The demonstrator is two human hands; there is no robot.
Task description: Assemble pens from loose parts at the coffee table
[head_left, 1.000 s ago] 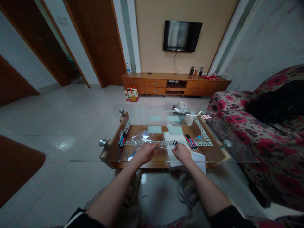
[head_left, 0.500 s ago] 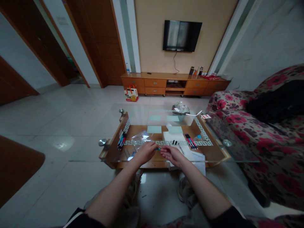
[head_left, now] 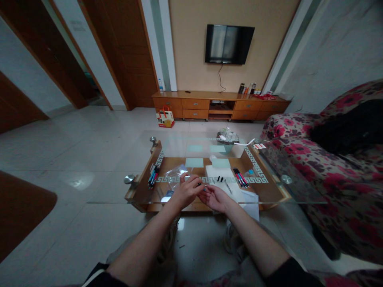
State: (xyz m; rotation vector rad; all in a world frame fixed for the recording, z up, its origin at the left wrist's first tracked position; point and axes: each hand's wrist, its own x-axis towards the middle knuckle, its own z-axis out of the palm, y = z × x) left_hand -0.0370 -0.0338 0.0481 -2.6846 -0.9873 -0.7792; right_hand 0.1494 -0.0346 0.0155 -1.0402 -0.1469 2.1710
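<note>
Since a second ago the right hand (head_left: 216, 198) has left the white paper (head_left: 223, 179) at the desk's near edge, where its fingers were curled down, and moved left; it is now turned palm up and touches the left hand (head_left: 187, 191). The left hand has drawn back slightly toward the near edge and lifted a little above the glass. Half a second ago the two hands were just beside each other; now they meet over the middle of the near edge.

The left hand is curled, fingers pinched on a small pen (head_left: 201, 184), whose dark tip and blue end show between the two hands. The right hand lies open and loosely cupped beneath it, fingers spread, gripping nothing that can be seen; whether it touches the pen itself is hard to tell.

On the desk (head_left: 269, 187), a clear plastic bag (head_left: 177, 172) lies just beyond the left hand. A bundle of pens (head_left: 153, 175) rests near the left edge, and another row of pens (head_left: 240, 177) lies to the right of the white paper. Two small dark caps (head_left: 220, 179) sit on the paper, with a thin refill (head_left: 227, 186) beside them. A bag of rubbish (head_left: 228, 136) stands at the far edge.
</note>
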